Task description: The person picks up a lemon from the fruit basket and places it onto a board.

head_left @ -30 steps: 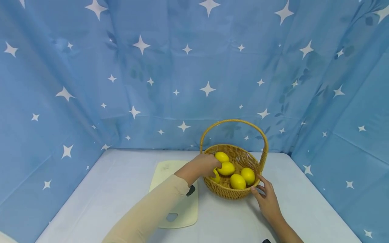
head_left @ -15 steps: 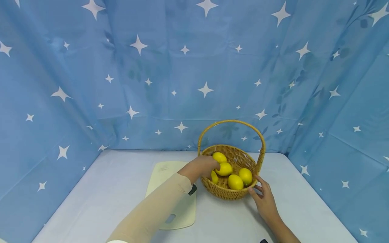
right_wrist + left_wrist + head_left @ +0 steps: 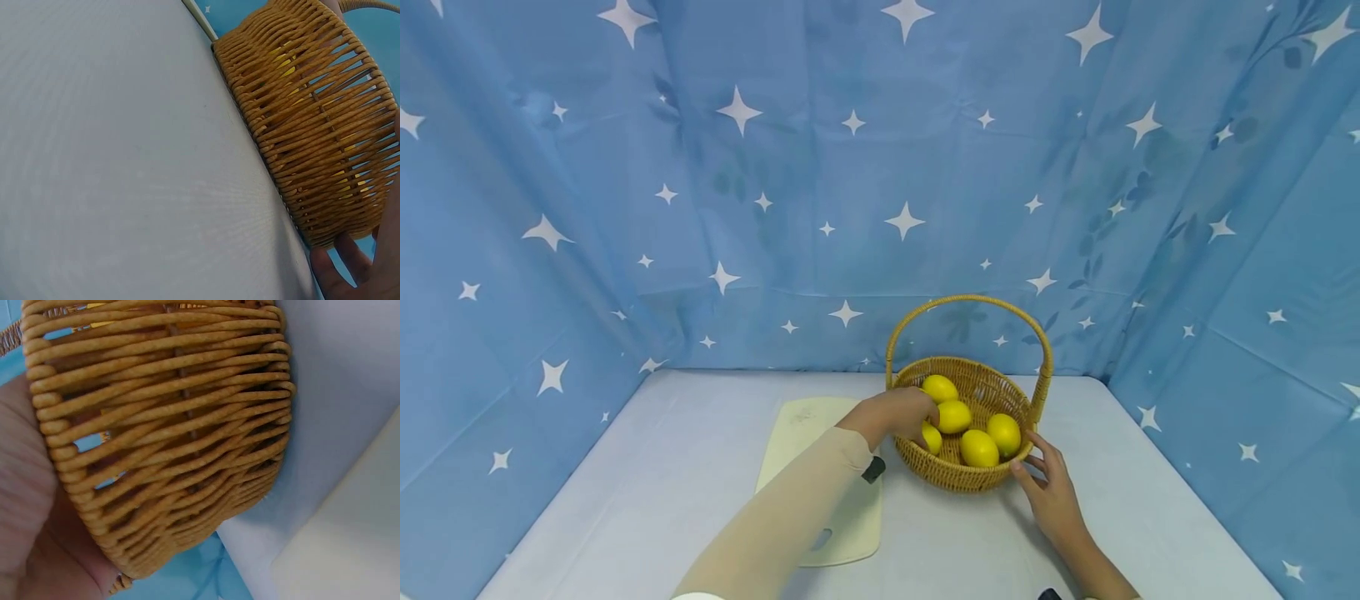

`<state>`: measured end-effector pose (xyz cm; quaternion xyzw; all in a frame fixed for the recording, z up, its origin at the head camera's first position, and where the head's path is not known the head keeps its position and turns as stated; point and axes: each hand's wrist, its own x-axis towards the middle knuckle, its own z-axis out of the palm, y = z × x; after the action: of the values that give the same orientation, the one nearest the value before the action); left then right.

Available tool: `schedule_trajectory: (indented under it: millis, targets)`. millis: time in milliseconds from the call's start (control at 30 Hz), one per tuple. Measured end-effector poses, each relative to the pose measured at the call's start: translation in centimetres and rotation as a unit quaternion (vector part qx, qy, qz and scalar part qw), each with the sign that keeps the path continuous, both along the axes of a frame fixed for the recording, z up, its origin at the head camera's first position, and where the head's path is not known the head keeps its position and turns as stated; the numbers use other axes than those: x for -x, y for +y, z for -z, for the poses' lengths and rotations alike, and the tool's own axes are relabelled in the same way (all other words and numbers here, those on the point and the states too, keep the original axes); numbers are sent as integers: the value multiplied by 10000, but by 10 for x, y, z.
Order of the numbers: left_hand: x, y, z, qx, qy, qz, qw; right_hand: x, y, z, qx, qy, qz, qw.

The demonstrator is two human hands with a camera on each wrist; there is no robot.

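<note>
In the head view, my left hand (image 3: pixel 904 415) reaches over the left rim of a wicker basket (image 3: pixel 955 475). Its thumb and fingers curl round a lemon (image 3: pixel 932 438), partly hiding it. The left wrist view has the hand (image 3: pixel 31 506) behind the woven side (image 3: pixel 175 425). My right hand (image 3: pixel 1054 492) touches the basket's right front rim with spread, relaxed fingers and thumb; its fingertips (image 3: pixel 354 255) show beside the weave in the right wrist view. Beside the held lemon lie another lemon (image 3: pixel 954 417), one behind it (image 3: pixel 939 388), and two in front, a nearer one (image 3: pixel 980 449) and a right one (image 3: pixel 1004 434).
A pale cutting board (image 3: pixel 859 533) lies on the white table (image 3: pixel 700 450) left of the basket, partly under the left sleeve (image 3: pixel 790 517). The basket's tall arched handle (image 3: pixel 970 297) rises above the fruit. Blue star-patterned curtains (image 3: pixel 820 167) enclose the back and sides.
The head view has shifted slightly, moving everything a little left. Both hands stay at the basket. More of the lemon at my left fingers shows than half a second ago.
</note>
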<state>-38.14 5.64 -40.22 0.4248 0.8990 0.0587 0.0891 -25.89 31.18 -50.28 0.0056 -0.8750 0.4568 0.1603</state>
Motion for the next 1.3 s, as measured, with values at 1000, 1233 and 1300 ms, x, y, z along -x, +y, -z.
schedule_trajectory:
  millis: [1000, 1233, 1300]
  targets:
    - [-25, -49, -25, -1320, 751, -26, 9884, 1, 0, -4, 18, -120, -148, 9998]
    - [-30, -71, -23, -1462, 1052, 18, 9836, 0, 1, -6, 0, -49, -185, 9998]
    - [-31, -79, -20, -1562, 1094, 34, 9816, 1, 0, -5, 6, -65, -202, 9998]
